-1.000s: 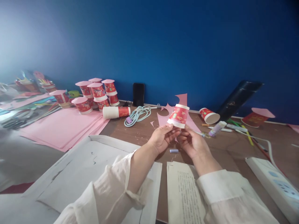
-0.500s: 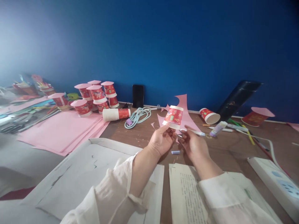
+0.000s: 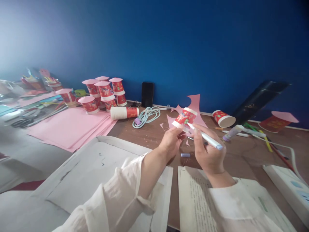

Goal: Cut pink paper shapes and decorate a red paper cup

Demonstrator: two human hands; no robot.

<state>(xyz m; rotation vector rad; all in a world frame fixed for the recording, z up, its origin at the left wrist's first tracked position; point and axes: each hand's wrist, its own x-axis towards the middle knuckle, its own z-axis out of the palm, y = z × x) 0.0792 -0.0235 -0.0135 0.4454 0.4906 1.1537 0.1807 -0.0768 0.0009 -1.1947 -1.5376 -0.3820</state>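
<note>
My left hand (image 3: 172,141) grips a red printed paper cup (image 3: 184,117) by its lower rim, holding it up and tilted over the table. In my right hand (image 3: 209,151) is a white marker (image 3: 205,137), its tip close to or touching the cup's side; which of the two I cannot tell. Behind the cup lies a cut sheet of pink paper (image 3: 195,102). A small lilac marker cap (image 3: 185,155) rests on the brown table just below my hands. Metal scissors seem partly hidden near my right fingers.
Red cups with pink paper tops (image 3: 105,91) stand stacked at the left, behind pink sheets (image 3: 58,130). Nearby are a cup stack (image 3: 124,113), a coiled cable (image 3: 147,117) and a phone (image 3: 147,94). At right: a lying cup (image 3: 223,119), glue stick (image 3: 233,132), black bottle (image 3: 260,100), power strip (image 3: 287,183).
The cup has tilted and now shows another side. My right hand has lifted from the table with the marker in its grip, bringing it to the cup. The view has shifted slightly.
</note>
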